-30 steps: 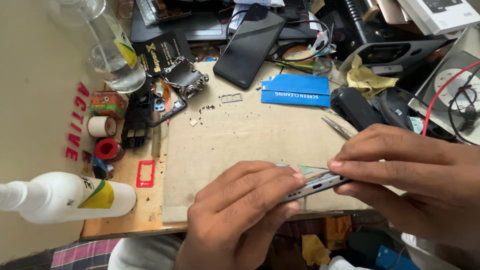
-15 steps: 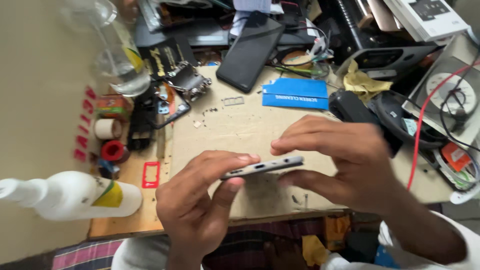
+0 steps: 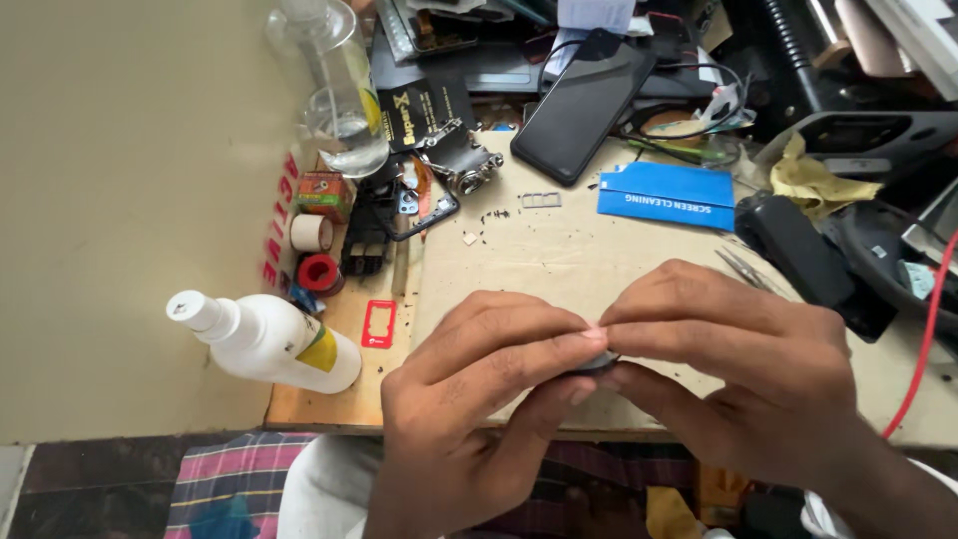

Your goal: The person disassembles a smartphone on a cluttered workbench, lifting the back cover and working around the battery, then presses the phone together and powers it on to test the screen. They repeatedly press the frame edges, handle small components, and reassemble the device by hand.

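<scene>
Left hand and right hand fingers clamped together on small dark device above surface front edge, blue rectangular packet beyond, white bottle lying left, open cardboard mat between.

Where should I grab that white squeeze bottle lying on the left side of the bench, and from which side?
Grip the white bottle around its wide body, coming from above. It lies on its side, nozzle pointing left, so fingers can probably span its round flanks. The narrow capped neck offers less hold, and the label end sits near the red card.
</scene>
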Tool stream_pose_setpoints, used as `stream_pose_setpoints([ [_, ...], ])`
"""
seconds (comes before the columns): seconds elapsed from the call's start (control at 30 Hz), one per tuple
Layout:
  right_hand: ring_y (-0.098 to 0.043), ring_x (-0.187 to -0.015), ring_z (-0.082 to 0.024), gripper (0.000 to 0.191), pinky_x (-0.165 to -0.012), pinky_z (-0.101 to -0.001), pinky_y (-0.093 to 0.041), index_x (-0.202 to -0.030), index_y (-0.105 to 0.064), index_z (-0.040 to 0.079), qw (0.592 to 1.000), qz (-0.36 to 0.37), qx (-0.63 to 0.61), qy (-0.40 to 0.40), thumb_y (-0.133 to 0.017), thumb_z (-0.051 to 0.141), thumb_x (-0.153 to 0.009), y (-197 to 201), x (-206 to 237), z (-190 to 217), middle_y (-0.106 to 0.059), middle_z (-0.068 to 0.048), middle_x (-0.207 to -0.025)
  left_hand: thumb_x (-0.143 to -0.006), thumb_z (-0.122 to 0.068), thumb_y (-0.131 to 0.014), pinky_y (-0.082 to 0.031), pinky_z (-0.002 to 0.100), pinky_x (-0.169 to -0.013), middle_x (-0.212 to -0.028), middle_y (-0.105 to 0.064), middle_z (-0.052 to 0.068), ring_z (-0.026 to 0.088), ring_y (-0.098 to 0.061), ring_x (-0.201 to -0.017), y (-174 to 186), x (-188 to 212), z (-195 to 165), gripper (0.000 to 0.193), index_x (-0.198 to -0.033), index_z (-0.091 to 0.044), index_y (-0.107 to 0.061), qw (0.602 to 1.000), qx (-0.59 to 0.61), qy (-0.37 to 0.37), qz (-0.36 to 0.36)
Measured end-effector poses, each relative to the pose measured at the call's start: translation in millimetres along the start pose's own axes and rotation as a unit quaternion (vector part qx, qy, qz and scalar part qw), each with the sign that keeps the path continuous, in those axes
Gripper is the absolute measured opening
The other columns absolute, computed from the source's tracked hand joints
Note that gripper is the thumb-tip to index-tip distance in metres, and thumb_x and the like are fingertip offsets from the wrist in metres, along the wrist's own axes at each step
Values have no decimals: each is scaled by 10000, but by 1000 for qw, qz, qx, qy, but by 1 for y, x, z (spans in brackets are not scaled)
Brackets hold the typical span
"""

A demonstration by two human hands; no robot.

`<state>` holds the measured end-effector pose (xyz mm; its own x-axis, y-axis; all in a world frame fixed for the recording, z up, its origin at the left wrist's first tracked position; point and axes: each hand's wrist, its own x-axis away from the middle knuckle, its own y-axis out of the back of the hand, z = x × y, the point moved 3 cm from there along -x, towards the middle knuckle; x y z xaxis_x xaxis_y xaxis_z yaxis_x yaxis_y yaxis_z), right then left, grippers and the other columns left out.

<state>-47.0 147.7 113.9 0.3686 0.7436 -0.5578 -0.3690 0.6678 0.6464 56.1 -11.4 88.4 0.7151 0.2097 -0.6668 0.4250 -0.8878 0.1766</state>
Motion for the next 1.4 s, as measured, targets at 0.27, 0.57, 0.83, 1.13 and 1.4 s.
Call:
stream_pose_setpoints([
  [0.27, -729, -813, -226, 206, -706, -311, -594, -945, -685, -21, 998, -22, -37, 46, -819, 9, -792, -17, -5, -5, -699, -105, -893, -867, 29, -776, -609, 314, -919, -1045, -735, 60, 213, -727, -1005, 2, 6, 10, 224, -1071, -46, -725, 999, 12, 22, -31],
  [0.57, -735, -842, -207, 294, -695, -300, -596, -998, -687, -7, 998, -10, -57, -7, -867, 80, -782, -26, 12, -10, -706, -101, -954, -766, -17, -818, -590, 336, -841, -994, -726, 78, 230, -695, -966, 8, 8, 8, 248, -996, -35, -729, 999, 1, 39, -11],
  [0.83, -727, -981, -281, 271, -829, -413, -610, -1036, -669, -32, 985, 50, -10, 164, -805, 65, -823, 0, 22, 0, -699, -148, -1054, -709, -160, -796, -526, 363, -835, -953, -702, 1, 158, -680, -933, 2, 16, -12, 239, -941, -114, -762, 981, -147, -124, 38],
  [1.13, -733, -1006, -189, 199, -869, -412, -571, -1012, -691, 82, 980, 64, 124, 142, -790, 156, -856, 18, 60, 4, -729, -53, -1053, -914, -235, -826, -515, 233, -793, -876, -638, -142, 4, -613, -873, -32, 39, -23, 183, -899, -207, -646, 940, -303, -154, -15],
  [1.4, -748, -928, -146, 189, -838, -365, -580, -997, -708, 114, 985, 8, 139, 106, -815, 202, -868, 14, 74, 1, -739, -17, -996, -968, -271, -739, -484, 190, -703, -817, -595, -134, 18, -582, -750, -44, 52, -13, 167, -868, -236, -610, 899, -361, -242, -48],
])
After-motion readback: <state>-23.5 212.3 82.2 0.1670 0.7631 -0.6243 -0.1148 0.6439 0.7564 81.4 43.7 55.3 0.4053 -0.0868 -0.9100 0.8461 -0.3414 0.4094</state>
